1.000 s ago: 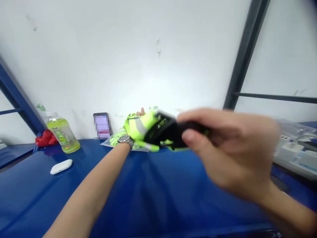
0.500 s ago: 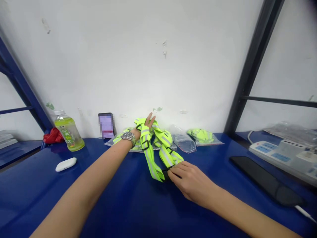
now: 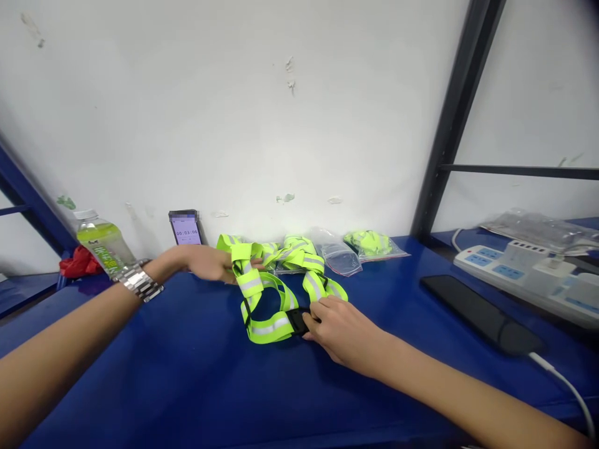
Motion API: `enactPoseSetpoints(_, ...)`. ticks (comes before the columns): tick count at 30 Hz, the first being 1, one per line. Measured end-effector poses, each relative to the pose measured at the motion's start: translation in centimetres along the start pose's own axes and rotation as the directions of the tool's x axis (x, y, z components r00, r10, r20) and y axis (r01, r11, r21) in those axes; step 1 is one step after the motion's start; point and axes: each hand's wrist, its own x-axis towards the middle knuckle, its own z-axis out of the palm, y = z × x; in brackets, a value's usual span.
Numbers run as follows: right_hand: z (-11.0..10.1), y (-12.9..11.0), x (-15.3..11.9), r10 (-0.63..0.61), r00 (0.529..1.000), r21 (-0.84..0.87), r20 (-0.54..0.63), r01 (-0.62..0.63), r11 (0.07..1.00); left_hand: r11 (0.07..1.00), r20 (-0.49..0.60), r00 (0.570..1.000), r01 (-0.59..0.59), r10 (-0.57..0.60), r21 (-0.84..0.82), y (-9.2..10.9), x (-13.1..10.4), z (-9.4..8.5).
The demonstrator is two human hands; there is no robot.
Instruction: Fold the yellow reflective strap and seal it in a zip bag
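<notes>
A fluorescent yellow reflective strap vest (image 3: 269, 330) with grey stripes lies loosely looped on the blue table. Its black buckle (image 3: 296, 321) sits at the near side, pinched by the closed fingers of my right hand (image 3: 339, 327). At the vest's left side, my left hand (image 3: 210, 262) reaches in with fingers stretched out, partly hidden behind a strap that hangs over them. A metal watch is on that wrist. Behind the vest lie clear plastic bags (image 3: 342, 257), and one bag holds another folded yellow vest (image 3: 370, 242).
A phone (image 3: 186, 227) showing a timer leans on the wall. At left stand a drink bottle (image 3: 105, 246) and a red cloth (image 3: 80, 264). On the right are a black phone (image 3: 482, 315) on a white cable and a power strip (image 3: 496, 262). The blue table (image 3: 210, 386) meets the wall behind.
My left hand has drawn left and lower, pulling the vest's left side outward and widening its loop. The right hand stays at the buckle, which now shows more. The view has shifted slightly right.
</notes>
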Motion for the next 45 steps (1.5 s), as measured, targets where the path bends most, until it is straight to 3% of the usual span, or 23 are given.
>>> enactPoseSetpoints(1,0.0,-0.1,0.0,0.003,1.0,0.018,-0.002,-0.003,1.0,0.995,0.158,0.986,0.063,-0.051,-0.071,-0.1,-0.1,-0.8)
enactPoseSetpoints(2,-0.1,-0.1,-0.1,0.009,1.0,0.042,0.0,-0.009,0.999,0.98,0.245,0.965,0.136,-0.097,-0.147,-0.4,0.0,-1.4)
enactPoseSetpoints(3,-0.1,-0.1,-0.1,0.017,1.0,0.075,0.006,-0.018,0.997,0.957,0.279,0.948,0.21,-0.15,-0.202,-0.8,0.1,-1.9)
enactPoseSetpoints(4,-0.2,-0.1,-0.2,0.027,1.0,0.122,0.015,-0.028,0.992,0.938,0.227,0.948,0.272,-0.222,-0.216,-1.2,0.3,-2.2)
enactPoseSetpoints(6,-0.4,0.2,-0.4,0.03,0.999,0.264,0.027,-0.036,0.964,0.929,-0.086,0.931,0.34,-0.354,-0.143,-1.9,0.8,-2.1)
enactPoseSetpoints(8,-0.5,0.8,-0.6,0.026,1.0,0.428,-0.01,-0.019,0.904,0.919,-0.403,0.837,0.393,-0.371,-0.031,-1.8,1.0,-1.4)
enactPoseSetpoints(11,-0.6,1.8,-0.5,0.066,0.99,0.506,-0.125,0.006,0.863,0.924,-0.669,0.704,0.377,-0.238,0.069,1.0,0.3,1.2)
enactPoseSetpoints(12,-0.6,2.1,-0.4,0.079,0.987,0.484,-0.143,0.0,0.875,0.924,-0.779,0.622,0.335,-0.071,0.184,2.5,-0.2,2.4)
enactPoseSetpoints(13,-0.4,2.4,-0.2,0.081,0.987,0.453,-0.14,-0.009,0.891,0.919,-0.79,0.61,0.277,0.059,0.282,4.1,-0.8,3.9)
enactPoseSetpoints(14,-0.3,2.5,0.0,0.072,0.99,0.425,-0.12,-0.014,0.905,0.916,-0.707,0.692,0.178,0.144,0.36,5.6,-1.4,5.5)
enactPoseSetpoints(16,0.2,2.7,0.3,0.044,0.998,0.402,-0.05,-0.02,0.915,0.898,-0.416,0.869,-0.069,0.268,0.434,7.8,-2.6,9.0)
enactPoseSetpoints(19,0.7,2.8,0.3,0.011,0.999,0.444,0.035,-0.025,0.896,0.871,-0.151,0.952,-0.171,0.266,0.46,8.2,-3.8,13.0)
enactPoseSetpoints(21,0.9,2.9,0.1,0.006,0.998,0.487,0.055,-0.032,0.873,0.898,-0.084,0.967,-0.188,0.24,0.399,7.1,-4.2,14.1)
enactPoseSetpoints(25,1.0,3.4,-0.5,0.026,0.996,0.585,0.082,-0.069,0.808,0.957,-0.054,0.98,-0.176,0.193,0.229,5.3,-4.6,14.2)
enactPoseSetpoints(32,1.6,3.7,-0.6,0.094,0.992,0.716,0.086,-0.128,0.686,0.979,-0.107,0.981,-0.148,0.164,0.143,5.6,-4.4,14.6)
enactPoseSetpoints(40,1.5,3.3,-0.7,0.172,0.978,0.683,0.121,-0.208,0.7,0.971,-0.102,0.98,-0.147,0.169,0.188,5.6,-4.3,14.9)
enactPoseSetpoints(45,1.4,3.7,-1.0,0.154,0.977,0.676,0.15,-0.215,0.704,0.98,-0.087,0.988,-0.11,0.126,0.167,4.4,-5.4,14.1)
